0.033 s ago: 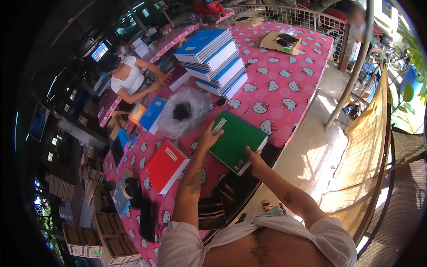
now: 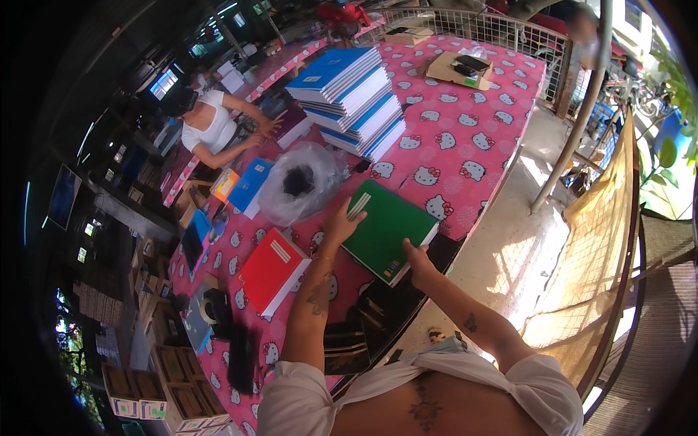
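Observation:
A thick green notebook [image 2: 389,231], or a stack of them, lies tilted at the table's near edge, above a glossy black surface [image 2: 371,309]. My left hand [image 2: 345,224] grips its left side, fingertips over the cover by the pale lines. At the near right corner, my right hand [image 2: 416,263] clasps the edge, thumb on top and the other fingers hidden beneath. A thick red notebook [image 2: 267,270] with white page edges lies left of my left forearm. Beyond my left hand sits a roll of clear plastic [image 2: 280,196] with a dark centre.
Tall stacks of blue notebooks [image 2: 334,76] stand farther back on the pink patterned tablecloth [image 2: 465,131]. A tape dispenser [image 2: 217,309] is at the left edge. Across the table, a person in white [image 2: 211,123] handles a dark red book [image 2: 292,129]. Cartons [image 2: 185,392] are stacked lower left; a pole [image 2: 582,123] rises right.

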A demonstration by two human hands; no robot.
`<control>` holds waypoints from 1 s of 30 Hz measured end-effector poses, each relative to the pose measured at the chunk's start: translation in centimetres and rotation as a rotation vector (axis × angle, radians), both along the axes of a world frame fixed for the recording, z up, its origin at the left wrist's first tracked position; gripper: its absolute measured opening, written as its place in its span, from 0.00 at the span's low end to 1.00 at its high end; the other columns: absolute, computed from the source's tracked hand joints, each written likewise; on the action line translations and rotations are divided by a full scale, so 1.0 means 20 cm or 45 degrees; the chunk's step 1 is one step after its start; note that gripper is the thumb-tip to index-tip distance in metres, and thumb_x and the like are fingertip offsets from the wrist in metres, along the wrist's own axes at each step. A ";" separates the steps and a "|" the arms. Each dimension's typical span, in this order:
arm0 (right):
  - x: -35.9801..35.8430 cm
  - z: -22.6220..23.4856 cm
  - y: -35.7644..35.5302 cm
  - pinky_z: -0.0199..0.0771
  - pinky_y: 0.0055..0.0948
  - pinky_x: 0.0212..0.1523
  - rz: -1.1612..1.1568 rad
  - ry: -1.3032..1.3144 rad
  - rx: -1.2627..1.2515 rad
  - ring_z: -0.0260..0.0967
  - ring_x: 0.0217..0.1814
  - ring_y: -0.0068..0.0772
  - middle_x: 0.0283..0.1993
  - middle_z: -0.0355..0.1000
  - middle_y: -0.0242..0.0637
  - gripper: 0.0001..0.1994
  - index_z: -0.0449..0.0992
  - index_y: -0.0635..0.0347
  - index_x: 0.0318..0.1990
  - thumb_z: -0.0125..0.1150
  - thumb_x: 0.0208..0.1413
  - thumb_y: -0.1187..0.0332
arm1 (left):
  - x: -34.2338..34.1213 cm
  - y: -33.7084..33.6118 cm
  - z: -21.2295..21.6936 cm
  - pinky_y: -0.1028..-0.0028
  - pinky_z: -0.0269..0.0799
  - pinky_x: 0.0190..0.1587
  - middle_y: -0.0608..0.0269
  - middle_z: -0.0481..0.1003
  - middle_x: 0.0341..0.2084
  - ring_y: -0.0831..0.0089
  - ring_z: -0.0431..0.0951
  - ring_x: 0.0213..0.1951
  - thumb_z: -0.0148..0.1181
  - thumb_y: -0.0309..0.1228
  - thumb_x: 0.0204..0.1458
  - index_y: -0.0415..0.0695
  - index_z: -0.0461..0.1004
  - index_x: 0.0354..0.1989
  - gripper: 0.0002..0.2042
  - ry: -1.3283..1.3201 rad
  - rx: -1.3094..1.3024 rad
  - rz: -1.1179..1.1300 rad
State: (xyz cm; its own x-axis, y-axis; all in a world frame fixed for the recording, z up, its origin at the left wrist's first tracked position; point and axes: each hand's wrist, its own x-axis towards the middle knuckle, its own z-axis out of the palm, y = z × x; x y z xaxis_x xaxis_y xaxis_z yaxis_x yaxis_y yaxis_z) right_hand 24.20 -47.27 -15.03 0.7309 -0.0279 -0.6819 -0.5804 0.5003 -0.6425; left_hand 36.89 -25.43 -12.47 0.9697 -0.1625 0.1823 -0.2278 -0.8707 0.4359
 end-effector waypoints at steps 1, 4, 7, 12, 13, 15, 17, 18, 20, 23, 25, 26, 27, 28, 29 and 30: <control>0.02 -0.09 -0.03 0.51 0.53 0.72 -0.009 -0.008 -0.003 0.45 0.77 0.50 0.75 0.48 0.50 0.41 0.43 0.55 0.74 0.59 0.63 0.49 | 0.01 -0.02 0.00 0.54 0.71 0.54 0.38 0.76 0.49 0.44 0.76 0.52 0.62 0.58 0.53 0.41 0.67 0.65 0.38 -0.095 -0.006 -0.009; 0.04 -0.23 -0.09 0.55 0.52 0.70 -0.029 -0.181 0.104 0.49 0.74 0.50 0.72 0.48 0.52 0.40 0.41 0.50 0.75 0.57 0.64 0.51 | 0.02 -0.07 0.06 0.55 0.72 0.53 0.41 0.78 0.47 0.44 0.78 0.51 0.62 0.56 0.53 0.41 0.70 0.62 0.35 0.028 -0.042 0.049; 0.00 -0.17 -0.09 0.58 0.46 0.69 -0.153 -0.186 -0.385 0.54 0.71 0.54 0.71 0.47 0.53 0.43 0.41 0.52 0.76 0.58 0.62 0.48 | -0.02 -0.08 0.09 0.55 0.72 0.53 0.43 0.79 0.46 0.45 0.78 0.50 0.62 0.54 0.54 0.40 0.72 0.59 0.32 0.174 -0.072 0.125; 0.01 -0.14 -0.18 0.59 0.46 0.68 -0.096 -0.273 -0.511 0.52 0.71 0.55 0.70 0.45 0.56 0.45 0.41 0.52 0.77 0.58 0.61 0.43 | 0.01 -0.13 0.05 0.54 0.73 0.49 0.41 0.79 0.45 0.45 0.79 0.48 0.59 0.56 0.56 0.40 0.73 0.55 0.31 0.070 -0.146 0.072; 0.01 -0.12 -0.16 0.59 0.46 0.68 -0.073 -0.291 -0.504 0.52 0.71 0.55 0.70 0.45 0.56 0.45 0.41 0.52 0.77 0.58 0.61 0.43 | 0.01 -0.08 0.01 0.55 0.72 0.51 0.41 0.78 0.47 0.45 0.79 0.49 0.58 0.55 0.56 0.40 0.71 0.58 0.32 -0.030 -0.111 0.114; -0.02 -0.13 -0.14 0.59 0.46 0.67 -0.012 -0.251 -0.558 0.51 0.71 0.53 0.70 0.44 0.56 0.47 0.42 0.54 0.76 0.59 0.60 0.41 | 0.02 -0.04 -0.02 0.55 0.72 0.53 0.40 0.78 0.48 0.45 0.78 0.50 0.58 0.55 0.57 0.40 0.70 0.61 0.33 -0.126 -0.082 0.152; -0.02 -0.15 -0.15 0.59 0.45 0.67 -0.033 -0.265 -0.571 0.52 0.71 0.52 0.71 0.45 0.55 0.48 0.42 0.55 0.76 0.59 0.59 0.39 | 0.03 -0.06 -0.02 0.55 0.70 0.56 0.41 0.76 0.53 0.44 0.77 0.52 0.58 0.55 0.57 0.41 0.67 0.65 0.34 0.044 -0.073 0.117; -0.03 -0.15 -0.12 0.60 0.45 0.67 -0.029 -0.287 -0.568 0.52 0.71 0.50 0.71 0.45 0.54 0.49 0.42 0.56 0.76 0.59 0.58 0.37 | 0.02 -0.03 -0.01 0.55 0.70 0.56 0.41 0.76 0.53 0.44 0.77 0.52 0.58 0.55 0.57 0.41 0.67 0.65 0.34 0.044 -0.074 0.147; -0.04 -0.14 -0.13 0.59 0.43 0.67 -0.025 -0.252 -0.403 0.51 0.72 0.49 0.71 0.46 0.52 0.50 0.43 0.55 0.76 0.59 0.57 0.36 | -0.02 0.07 0.00 0.56 0.70 0.56 0.45 0.76 0.54 0.46 0.76 0.54 0.61 0.51 0.57 0.41 0.71 0.61 0.30 -0.315 0.076 0.206; -0.14 -0.10 -0.24 0.58 0.54 0.63 -0.179 -0.144 -0.293 0.56 0.67 0.44 0.66 0.58 0.42 0.44 0.54 0.53 0.70 0.56 0.55 0.32 | -0.21 0.28 0.12 0.56 0.71 0.55 0.43 0.77 0.49 0.47 0.75 0.53 0.64 0.47 0.55 0.39 0.74 0.56 0.27 -0.390 -0.166 0.072; -0.27 -0.15 -0.23 0.62 0.45 0.60 -0.226 -0.262 -0.422 0.61 0.62 0.36 0.59 0.62 0.38 0.35 0.61 0.54 0.64 0.59 0.59 0.41 | -0.46 0.61 0.13 0.57 0.72 0.54 0.46 0.77 0.44 0.48 0.76 0.48 0.68 0.41 0.52 0.40 0.75 0.52 0.23 -0.266 0.071 0.187; -0.37 -0.11 -0.15 0.63 0.40 0.59 -0.067 -0.475 -0.490 0.62 0.59 0.32 0.54 0.64 0.36 0.30 0.63 0.55 0.62 0.59 0.61 0.47 | -0.64 0.85 0.08 0.58 0.72 0.53 0.48 0.77 0.43 0.49 0.76 0.47 0.68 0.39 0.51 0.41 0.76 0.52 0.22 -0.353 0.198 0.173; -0.48 -0.01 -0.05 0.64 0.36 0.59 0.098 -0.691 -0.549 0.63 0.56 0.28 0.50 0.65 0.34 0.24 0.65 0.56 0.60 0.59 0.63 0.53 | -0.80 1.04 0.02 0.59 0.73 0.53 0.50 0.77 0.41 0.50 0.77 0.45 0.69 0.37 0.51 0.41 0.77 0.51 0.21 -0.431 0.327 0.164; -0.56 0.07 0.03 0.68 0.33 0.55 0.354 -0.904 -0.521 0.66 0.53 0.30 0.49 0.67 0.38 0.24 0.66 0.58 0.60 0.61 0.62 0.56 | -0.85 1.05 -0.01 0.59 0.73 0.53 0.50 0.77 0.41 0.50 0.77 0.45 0.69 0.37 0.51 0.41 0.77 0.51 0.21 -0.420 0.321 0.158; -0.62 0.14 0.12 0.71 0.31 0.51 0.608 -1.110 -0.488 0.70 0.50 0.32 0.48 0.70 0.42 0.25 0.66 0.59 0.60 0.63 0.61 0.58 | -0.88 1.05 -0.03 0.58 0.73 0.53 0.49 0.77 0.43 0.50 0.77 0.48 0.68 0.37 0.51 0.41 0.77 0.50 0.20 -0.372 0.345 0.240; -0.67 0.25 0.23 0.73 0.33 0.51 0.679 -1.471 -0.791 0.72 0.50 0.37 0.47 0.73 0.43 0.22 0.69 0.58 0.58 0.63 0.61 0.59 | -0.92 1.07 -0.04 0.57 0.73 0.54 0.48 0.78 0.46 0.50 0.76 0.51 0.68 0.36 0.52 0.41 0.78 0.49 0.18 -0.322 0.376 0.328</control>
